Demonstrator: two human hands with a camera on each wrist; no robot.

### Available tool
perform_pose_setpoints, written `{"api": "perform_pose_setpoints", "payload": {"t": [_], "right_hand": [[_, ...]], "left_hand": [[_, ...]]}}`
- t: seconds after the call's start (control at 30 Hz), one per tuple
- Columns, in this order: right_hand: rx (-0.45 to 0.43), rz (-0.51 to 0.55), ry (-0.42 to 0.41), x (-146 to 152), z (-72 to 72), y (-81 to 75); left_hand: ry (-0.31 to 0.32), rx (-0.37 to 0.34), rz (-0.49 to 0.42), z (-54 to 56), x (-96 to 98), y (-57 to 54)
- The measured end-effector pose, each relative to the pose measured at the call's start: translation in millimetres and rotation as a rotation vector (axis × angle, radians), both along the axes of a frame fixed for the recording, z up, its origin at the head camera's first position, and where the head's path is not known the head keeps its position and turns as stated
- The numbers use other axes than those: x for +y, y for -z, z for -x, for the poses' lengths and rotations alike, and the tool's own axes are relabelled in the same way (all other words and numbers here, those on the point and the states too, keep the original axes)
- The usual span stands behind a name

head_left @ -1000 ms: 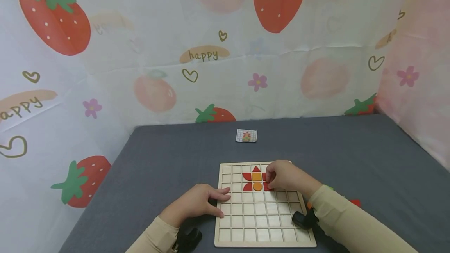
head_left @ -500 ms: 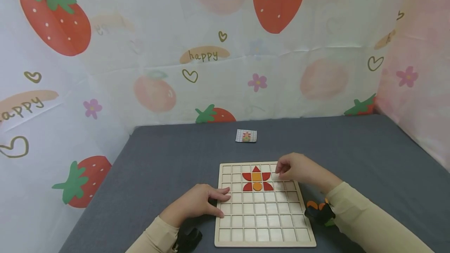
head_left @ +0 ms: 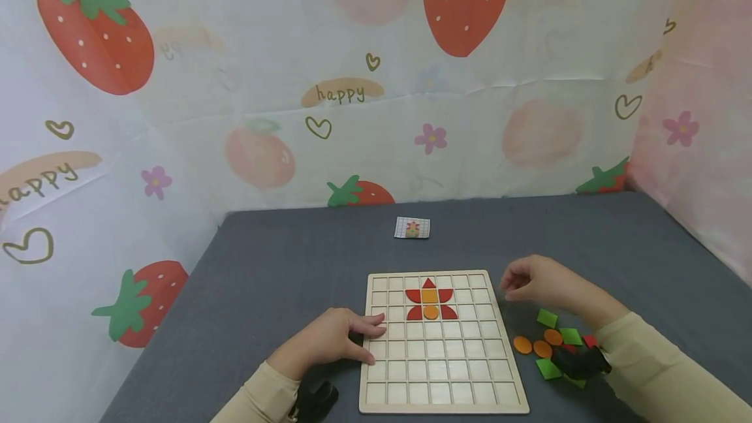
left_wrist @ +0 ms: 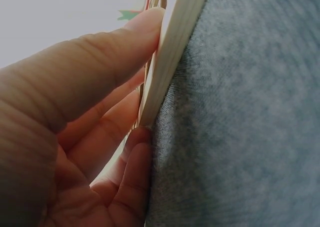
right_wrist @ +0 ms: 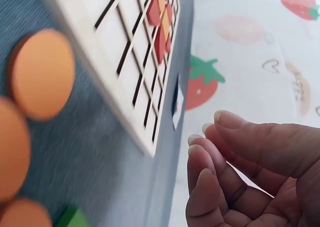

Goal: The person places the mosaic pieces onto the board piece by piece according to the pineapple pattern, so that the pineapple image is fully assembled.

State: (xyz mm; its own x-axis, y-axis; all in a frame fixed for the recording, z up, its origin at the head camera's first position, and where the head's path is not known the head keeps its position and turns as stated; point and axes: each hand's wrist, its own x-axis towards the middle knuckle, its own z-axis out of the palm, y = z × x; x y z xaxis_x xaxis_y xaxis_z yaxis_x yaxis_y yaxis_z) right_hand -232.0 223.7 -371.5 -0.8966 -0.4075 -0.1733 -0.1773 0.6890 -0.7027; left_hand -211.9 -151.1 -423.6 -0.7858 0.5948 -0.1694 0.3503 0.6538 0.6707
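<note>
So, left hand (head_left: 329,343) rests at the left edge of the grid board (head_left: 443,408), fingertips over the rim; grip fairly wide and loose, likely just steadying it. Board lies flat on the gray surface (head_left: 294,266). Red pieces (head_left: 414,296), orange square (head_left: 430,296) and orange circle (head_left: 431,313) sit in upper cells, the slots keeping them aligned. Card (head_left: 412,228) lies beyond the far edge, probably to be visible without covering cells. Right hand (head_left: 543,284) is off the right edge, grip narrow, nothing visible held; loose orange discs (head_left: 522,344) and green pieces (head_left: 549,369) lie nearby, seemingly for easy reach.
</note>
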Motion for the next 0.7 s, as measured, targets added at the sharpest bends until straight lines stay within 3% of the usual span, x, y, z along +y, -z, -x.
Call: {"api": "perform_pose_setpoints", "payload": {"t": [0.33,0.7], "right_hand": [[0.017,-0.021,0.013,35,-8.3,8.9],[-0.066,-0.025,0.024,56,-14.2,18.6]], "left_hand": [[-0.008,0.001,0.012,-2.0,1.1,-2.8],[-0.007,0.002,0.007,-2.9,1.5,-2.6]]}}
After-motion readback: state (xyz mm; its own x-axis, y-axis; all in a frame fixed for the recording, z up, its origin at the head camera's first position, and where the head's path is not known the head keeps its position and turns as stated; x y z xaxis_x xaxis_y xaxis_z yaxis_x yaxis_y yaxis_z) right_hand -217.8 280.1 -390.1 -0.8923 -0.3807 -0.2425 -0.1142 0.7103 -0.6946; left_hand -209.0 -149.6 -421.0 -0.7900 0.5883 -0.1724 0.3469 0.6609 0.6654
